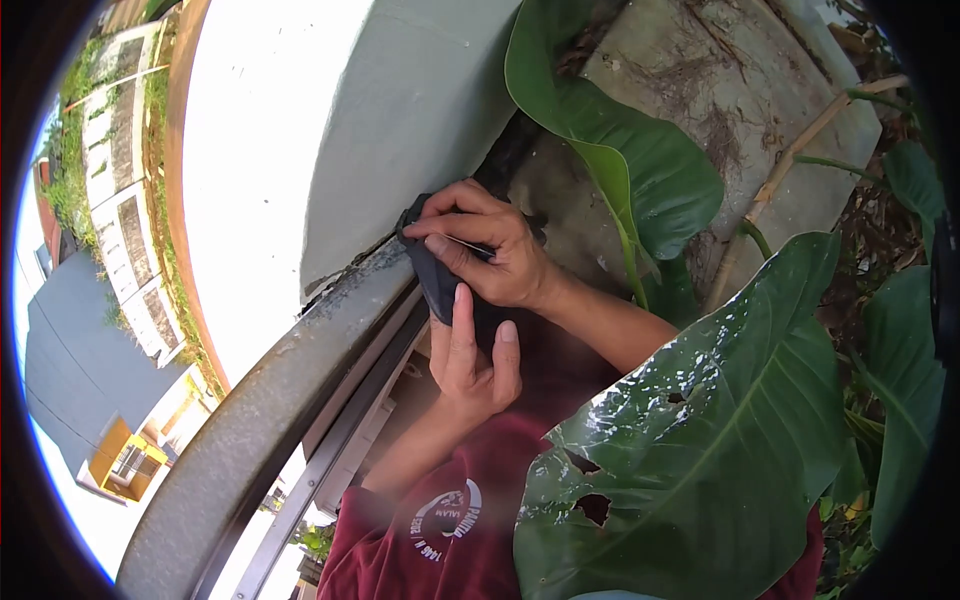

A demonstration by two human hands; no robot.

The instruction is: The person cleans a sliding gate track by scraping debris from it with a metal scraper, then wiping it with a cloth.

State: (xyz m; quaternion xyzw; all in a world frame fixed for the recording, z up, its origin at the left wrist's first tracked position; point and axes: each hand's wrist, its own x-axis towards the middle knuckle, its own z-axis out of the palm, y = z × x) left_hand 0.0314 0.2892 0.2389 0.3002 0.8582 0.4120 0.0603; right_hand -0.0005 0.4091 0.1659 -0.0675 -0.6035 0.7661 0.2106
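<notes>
A dark grey cloth-like piece (432, 275) lies folded over the end of the grey metal rail, beside the white wall. My right hand (495, 240) is closed on it, with thumb and fingers pinching its upper part. Between those fingers shows a thin dark object (475, 247), too small to name. Just below, my left hand (468, 365) reaches up with its index finger stretched against the cloth's lower edge. Its thumb stands apart, and another finger passes partly behind the cloth. Whatever lies under the cloth is hidden.
The curved metal rail (270, 390) runs down to the lower left, next to a white wall (390, 130). Large green leaves (700, 440) crowd the right side, one with holes. A stone slab (670, 70) lies behind. My maroon shirt (450, 480) fills the bottom.
</notes>
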